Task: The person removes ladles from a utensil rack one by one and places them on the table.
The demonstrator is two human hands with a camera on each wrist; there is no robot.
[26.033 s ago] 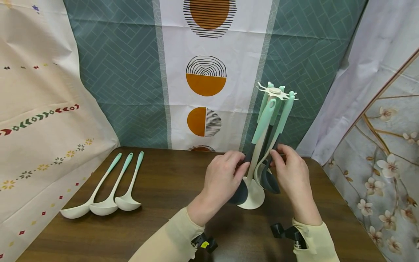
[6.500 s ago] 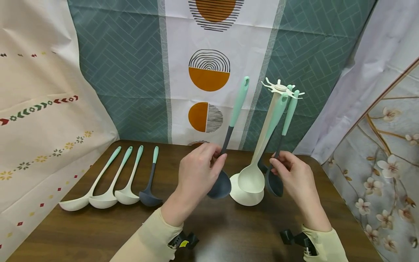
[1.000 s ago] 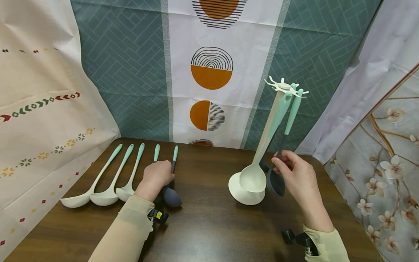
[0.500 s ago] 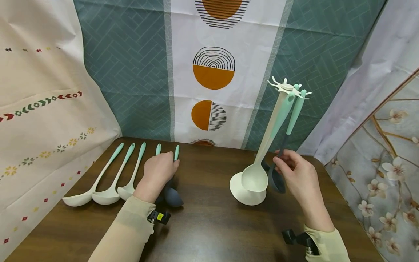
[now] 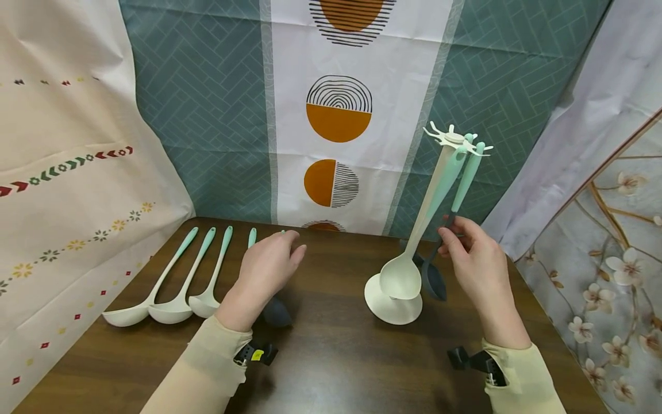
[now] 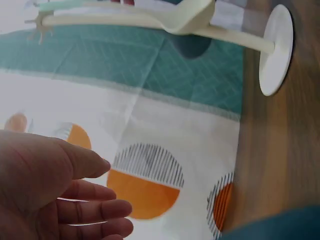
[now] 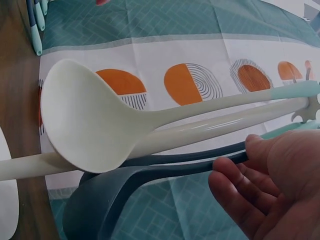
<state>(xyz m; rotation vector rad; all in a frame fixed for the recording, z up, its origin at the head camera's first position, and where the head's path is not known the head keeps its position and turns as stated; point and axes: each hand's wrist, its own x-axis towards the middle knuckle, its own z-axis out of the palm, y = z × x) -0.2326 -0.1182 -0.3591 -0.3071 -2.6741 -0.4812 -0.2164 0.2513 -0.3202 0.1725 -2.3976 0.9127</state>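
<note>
My right hand (image 5: pixel 476 259) pinches the stem of a dark ladle (image 5: pixel 433 282) with a mint handle, which hangs from the cream utensil stand (image 5: pixel 393 313). In the right wrist view thumb and fingertips meet at that stem. A cream ladle (image 5: pixel 400 277) hangs in front of the stand's pole, and a second dark utensil (image 7: pixel 195 152) hangs behind. My left hand (image 5: pixel 269 267) is over the lying dark ladles, fingers loose and holding nothing, as the left wrist view confirms. Beneath it a dark ladle bowl (image 5: pixel 276 315) and a mint handle (image 5: pixel 251 237) show; the rest is hidden.
Three cream ladles (image 5: pixel 170 310) with mint handles lie side by side at the left of the brown wooden table (image 5: pixel 331 368). A patterned cloth (image 5: pixel 217 115) hangs behind, with a cream cloth (image 5: pixel 77 201) at the left and a floral one (image 5: pixel 605 299) at the right.
My left hand took a second dark ladle from the stand, laid it beside the first, and has now let go and lifted rightward. The right hand has slid slightly up the hanging ladle's stem.
</note>
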